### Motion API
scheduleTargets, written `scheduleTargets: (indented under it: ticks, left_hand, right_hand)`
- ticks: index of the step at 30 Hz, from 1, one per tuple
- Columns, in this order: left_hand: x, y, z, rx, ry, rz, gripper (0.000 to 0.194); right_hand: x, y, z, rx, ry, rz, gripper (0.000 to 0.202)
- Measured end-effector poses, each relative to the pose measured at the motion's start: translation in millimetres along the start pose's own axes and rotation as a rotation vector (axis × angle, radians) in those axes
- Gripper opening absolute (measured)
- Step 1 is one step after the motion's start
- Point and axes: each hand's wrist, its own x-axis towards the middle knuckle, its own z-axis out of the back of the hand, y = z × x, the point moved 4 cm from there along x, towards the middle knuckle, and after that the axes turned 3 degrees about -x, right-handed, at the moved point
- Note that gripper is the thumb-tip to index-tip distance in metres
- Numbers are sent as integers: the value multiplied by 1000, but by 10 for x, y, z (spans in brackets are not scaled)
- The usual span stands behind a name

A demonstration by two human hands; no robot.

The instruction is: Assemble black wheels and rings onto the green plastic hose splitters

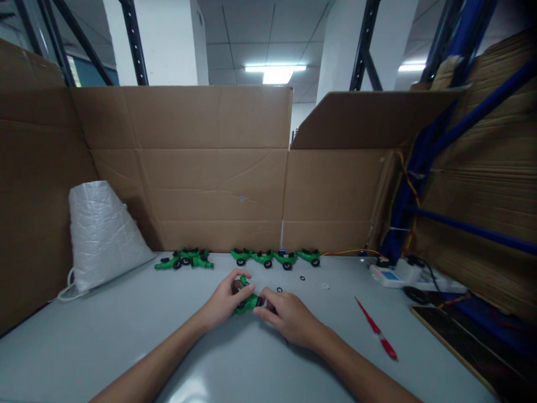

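Note:
Between my hands, just above the table, is a small green toy vehicle (247, 305) with black parts. My left hand (222, 302) is closed around its left side, thumb on top. My right hand (291, 317) pinches at a black wheel-like part on the toy's right end; the fingers partly hide this spot. Just beyond my right fingers lies a small black ring (279, 290). A second black ring (302, 278) and a pale ring (325, 286) rest farther back.
Similar green toy vehicles stand along the back in a left group (184, 258) and a right row (274, 258). A slim red tool (376, 329) lies at right. A white bag (104, 235), a power strip (390, 277) and cardboard walls (210, 184) border the table (126, 330).

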Motion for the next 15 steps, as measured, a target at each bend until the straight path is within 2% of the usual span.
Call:
scheduleTargets:
  ticks: [15]
  left_hand:
    - [-7,-27,-15,1,11,15,57]
  right_hand:
    - [8,-23,-21,-22,-1,14,24]
